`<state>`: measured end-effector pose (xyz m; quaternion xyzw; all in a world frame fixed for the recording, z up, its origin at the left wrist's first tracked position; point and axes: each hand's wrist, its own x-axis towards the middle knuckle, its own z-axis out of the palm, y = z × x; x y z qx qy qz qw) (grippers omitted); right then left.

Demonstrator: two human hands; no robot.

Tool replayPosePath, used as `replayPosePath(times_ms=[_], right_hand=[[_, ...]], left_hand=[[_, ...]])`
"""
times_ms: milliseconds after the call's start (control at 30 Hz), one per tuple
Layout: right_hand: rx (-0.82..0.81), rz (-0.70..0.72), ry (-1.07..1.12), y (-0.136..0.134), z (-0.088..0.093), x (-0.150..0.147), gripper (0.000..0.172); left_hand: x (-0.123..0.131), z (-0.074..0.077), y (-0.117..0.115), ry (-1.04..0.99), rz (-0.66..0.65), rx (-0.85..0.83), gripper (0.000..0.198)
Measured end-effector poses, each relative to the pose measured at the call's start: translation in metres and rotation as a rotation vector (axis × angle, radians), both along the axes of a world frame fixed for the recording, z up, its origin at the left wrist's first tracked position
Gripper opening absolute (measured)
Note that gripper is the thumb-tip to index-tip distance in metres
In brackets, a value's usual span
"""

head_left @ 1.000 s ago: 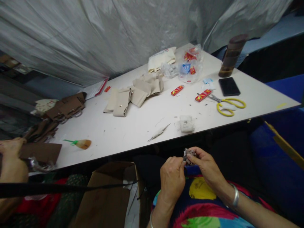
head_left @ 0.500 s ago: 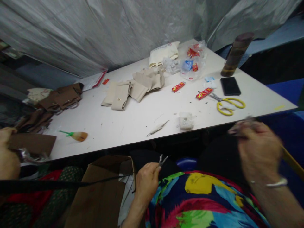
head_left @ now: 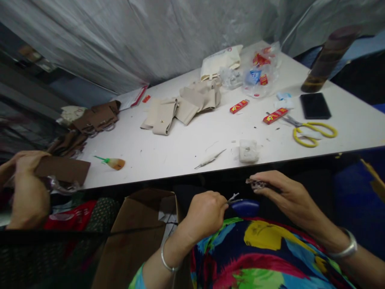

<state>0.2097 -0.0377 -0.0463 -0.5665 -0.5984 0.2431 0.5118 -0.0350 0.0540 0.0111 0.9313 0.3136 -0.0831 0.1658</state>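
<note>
My left hand is closed over my lap, and a thin grey pronged piece sticks out past its fingertips. The rest of that piece is hidden in the fist. Facing it from the right, my right hand pinches a small crumpled grey-brown wad between thumb and fingers. What the wad is made of cannot be made out. Both hands are below the table's front edge, apart from each other. Closest on the table are a small clear packet and a white-handled pointed tool.
Yellow-handled scissors, a black phone, red boxes and a dark bottle stand right. Beige leather pieces lie mid-table. Leftward are a glue bottle and a co-worker's hands on brown leather. A cardboard box stands below.
My right hand has come left from beyond the table's front right edge, bringing the wad near my left hand. My left hand has shifted slightly right. The view has tilted a little.
</note>
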Motion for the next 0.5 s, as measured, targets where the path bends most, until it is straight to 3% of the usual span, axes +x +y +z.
replayPosePath(times_ms=[300, 500], right_hand=[[0.066, 0.348, -0.656, 0.018, 0.012, -0.003, 0.04], [0.063, 0.442, -0.838, 0.023, 0.014, -0.016, 0.018]], left_hand=[[0.026, -0.004, 0.001, 0.063, -0.237, 0.111, 0.018], [0.035, 0.004, 0.003, 0.031, -0.252, 0.111, 0.016]])
